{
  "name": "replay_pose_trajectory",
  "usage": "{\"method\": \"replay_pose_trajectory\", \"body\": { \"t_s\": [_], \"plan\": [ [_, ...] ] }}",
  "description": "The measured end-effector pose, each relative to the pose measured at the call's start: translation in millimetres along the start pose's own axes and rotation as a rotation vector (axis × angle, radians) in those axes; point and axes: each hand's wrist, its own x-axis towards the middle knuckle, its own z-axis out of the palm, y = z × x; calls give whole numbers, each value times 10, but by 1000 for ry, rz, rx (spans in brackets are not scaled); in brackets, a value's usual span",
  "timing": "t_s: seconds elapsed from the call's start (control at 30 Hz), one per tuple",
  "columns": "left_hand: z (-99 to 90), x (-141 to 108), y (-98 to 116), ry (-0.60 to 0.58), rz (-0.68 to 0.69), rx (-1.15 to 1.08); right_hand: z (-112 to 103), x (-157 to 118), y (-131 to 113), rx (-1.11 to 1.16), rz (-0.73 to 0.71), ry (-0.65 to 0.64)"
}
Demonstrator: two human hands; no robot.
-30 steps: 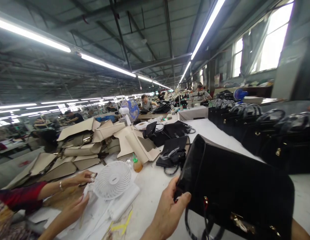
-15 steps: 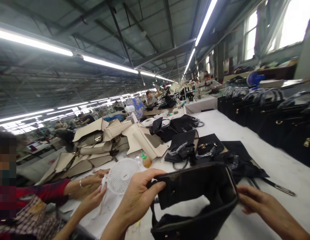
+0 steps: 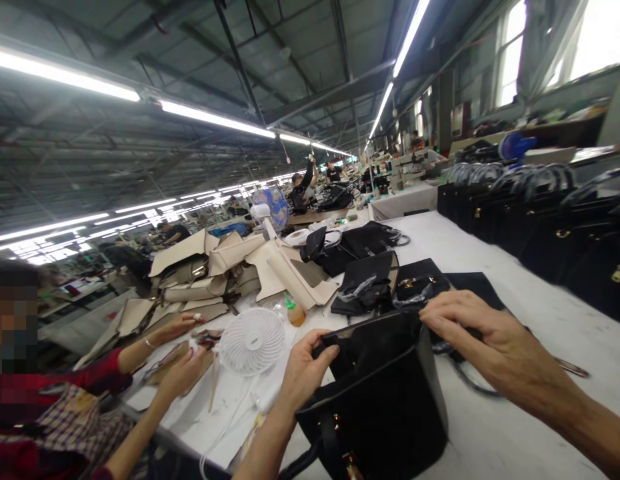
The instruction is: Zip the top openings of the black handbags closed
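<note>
A black handbag (image 3: 385,400) with gold fittings stands tilted on the white table in front of me, its top opening facing up and away. My left hand (image 3: 310,367) grips the bag's upper left rim, thumb on one side and fingers on the other. At the upper right corner of the rim, my right hand (image 3: 465,327) has its fingers bent over the edge, pressed together. A dark strap hangs at the bag's lower left. Whatever lies inside the bag is hidden.
A white fan (image 3: 253,341) and a glue bottle (image 3: 294,311) stand left of the bag. Beige pieces (image 3: 190,257) are piled behind. Black bags (image 3: 367,283) lie ahead; more line the right. A person's hands (image 3: 183,360) work at left.
The bag has turned, showing its outer side more and its inside less. My right hand has moved up and left onto the rim's corner. The neighbour's hands have left the fan and hold small items.
</note>
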Motion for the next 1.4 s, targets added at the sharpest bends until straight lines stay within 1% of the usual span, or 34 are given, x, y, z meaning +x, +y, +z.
{"method": "replay_pose_trajectory", "body": {
  "t_s": [0.13,0.23,0.3,0.43,0.57,0.63,0.77,0.83,0.93,1.0,1.2,1.4],
  "plan": [
    [44,-15,-21,46,-3,-35,205,261,-243,-67,-193,-149],
    [84,-24,-43,67,17,-71,397,415,-329,-152,-313,-274],
    [110,-34,-53,69,27,-94,510,497,-350,-222,-360,-362],
    [147,-62,-66,58,42,-125,658,594,-340,-297,-398,-489],
    [155,-91,-63,40,56,-143,714,608,-334,-321,-417,-534],
    [156,-104,-54,35,51,-148,728,606,-359,-344,-416,-549],
    [164,-129,-34,29,54,-114,756,592,-437,-375,-416,-618],
    [173,-143,-20,22,62,-79,760,576,-451,-393,-402,-605],
    [193,-168,21,14,67,-47,739,550,-437,-432,-333,-516],
    [207,-184,57,19,55,-38,715,533,-431,-446,-307,-489],
    [229,-205,114,49,9,-65,675,478,-477,-471,-339,-444],
    [248,-228,175,43,20,-37,694,450,-449,-497,-343,-412]
  ]
}}
